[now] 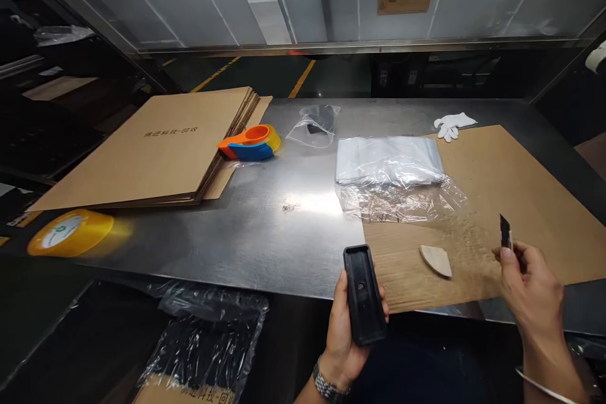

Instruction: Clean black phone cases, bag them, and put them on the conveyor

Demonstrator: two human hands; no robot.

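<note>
My left hand (341,322) is closed around a black rectangular tray-like part (363,303), its hollow side with a small hole turned up toward me. Over the cardboard sheet (530,202) at the right, my right hand (533,278) grips a utility knife blade (505,231), dark and angled at the tip; any handle is hidden by the fingers. A light wooden quarter-round piece (435,261) lies on the cardboard between my hands, touched by neither.
Clear plastic bags (388,161) lie stacked behind the wooden piece, with a white glove (453,125) further back. A tape dispenser (253,142) stands beside flat cardboard boxes (156,145). A yellow tape roll (71,233) rests near the table's left front edge. A small bag (315,126) holds something dark.
</note>
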